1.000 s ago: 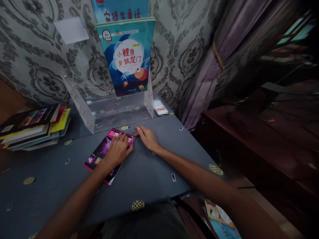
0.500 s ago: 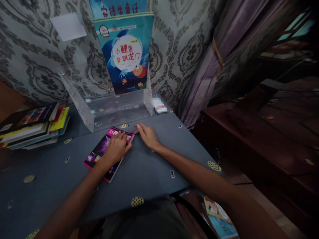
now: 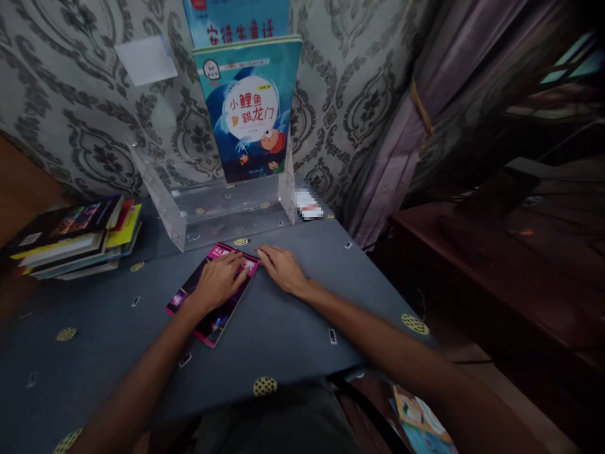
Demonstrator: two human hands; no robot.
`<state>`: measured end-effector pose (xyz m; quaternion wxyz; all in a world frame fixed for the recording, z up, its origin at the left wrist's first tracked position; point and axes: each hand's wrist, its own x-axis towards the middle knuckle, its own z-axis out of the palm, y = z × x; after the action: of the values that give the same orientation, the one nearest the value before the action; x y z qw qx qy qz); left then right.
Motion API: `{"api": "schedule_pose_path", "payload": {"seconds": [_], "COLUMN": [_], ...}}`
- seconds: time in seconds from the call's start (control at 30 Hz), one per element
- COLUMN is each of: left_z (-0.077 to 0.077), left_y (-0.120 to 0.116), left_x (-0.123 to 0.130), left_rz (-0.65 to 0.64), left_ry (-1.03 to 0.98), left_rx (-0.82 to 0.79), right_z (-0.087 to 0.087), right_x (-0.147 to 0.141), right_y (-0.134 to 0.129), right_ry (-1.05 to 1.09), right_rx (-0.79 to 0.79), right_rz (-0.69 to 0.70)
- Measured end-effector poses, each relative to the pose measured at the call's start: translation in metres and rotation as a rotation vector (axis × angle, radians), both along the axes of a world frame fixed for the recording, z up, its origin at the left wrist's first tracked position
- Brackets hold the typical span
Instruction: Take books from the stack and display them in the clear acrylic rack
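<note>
A book with a dark purple cover and pink edges (image 3: 227, 309) lies flat and askew on the blue-grey tablecloth (image 3: 293, 334). Across its upper half rests my left hand (image 3: 220, 280), palm down with the fingers stretched out, hiding part of the title. My right hand (image 3: 283, 270) lies on the table beside the book, its fingertips at the upper right corner; its fingers are extended and it grips nothing. Behind the book stands a clear acrylic rack (image 3: 222, 221). A blue picture book with an orange fish (image 3: 250, 120) leans upright in it, in front of another blue book (image 3: 241, 22).
A pile of books (image 3: 78, 236) sits at the table's left. A small white item (image 3: 309, 205), blurred out, lies right of the rack. Beyond the table's right edge are a purple curtain (image 3: 392, 151) and a dark red desk (image 3: 472, 271). Colourful books (image 3: 423, 419) show below the front edge.
My left hand's fingers have spread flatter over the book's cover. My right hand stays at the book's corner. The whole view has shifted slightly.
</note>
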<state>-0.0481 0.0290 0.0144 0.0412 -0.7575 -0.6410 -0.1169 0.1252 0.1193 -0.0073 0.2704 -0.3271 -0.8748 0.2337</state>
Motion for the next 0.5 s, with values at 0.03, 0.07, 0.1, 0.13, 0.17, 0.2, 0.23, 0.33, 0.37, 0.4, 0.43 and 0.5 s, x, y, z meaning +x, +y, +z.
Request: {"api": "schedule_pose_path", "payload": {"seconds": [0.03,0.07,0.1,0.13,0.17,0.2,0.23,0.33,0.37,0.4,0.43,0.5], "left_z": [0.001,0.001,0.001,0.000,-0.001,-0.001,-0.002,-0.001,-0.001,0.000,0.000,0.001], "left_y": [0.000,0.000,0.000,0.000,0.000,0.000,0.000,-0.001,-0.001,-0.002,-0.002,-0.004], "left_x": [-0.003,-0.006,-0.008,-0.009,-0.010,-0.009,-0.009,-0.005,-0.004,-0.002,0.000,0.003], "left_rz": [-0.009,-0.018,-0.026,-0.028,-0.026,-0.021,-0.017,0.000,0.010,0.023,0.038,0.071], "left_ry": [-0.010,-0.018,-0.022,-0.025,-0.027,-0.030,-0.033,-0.030,-0.021,-0.011,0.000,0.017], "left_rx": [-0.004,-0.003,0.002,0.009,0.014,0.016,0.015,0.000,-0.007,-0.014,-0.020,-0.025], "right_z": [0.000,0.000,0.000,0.000,0.000,0.000,0.001,0.004,0.005,0.006,0.007,0.007], "right_x": [0.000,0.000,0.000,0.001,0.001,0.001,0.002,0.004,0.005,0.005,0.006,0.006], "right_y": [0.000,0.000,0.000,-0.001,-0.001,-0.001,-0.002,-0.006,-0.007,-0.008,-0.010,-0.011], "right_ry": [-0.005,-0.014,-0.026,-0.042,-0.059,-0.078,-0.098,-0.162,-0.185,-0.207,-0.227,-0.254], "right_rx": [0.014,0.030,0.050,0.073,0.100,0.130,0.161,0.234,0.248,0.258,0.266,0.282], "right_rz": [0.005,0.017,0.036,0.062,0.091,0.119,0.141,0.173,0.178,0.183,0.187,0.195]}}
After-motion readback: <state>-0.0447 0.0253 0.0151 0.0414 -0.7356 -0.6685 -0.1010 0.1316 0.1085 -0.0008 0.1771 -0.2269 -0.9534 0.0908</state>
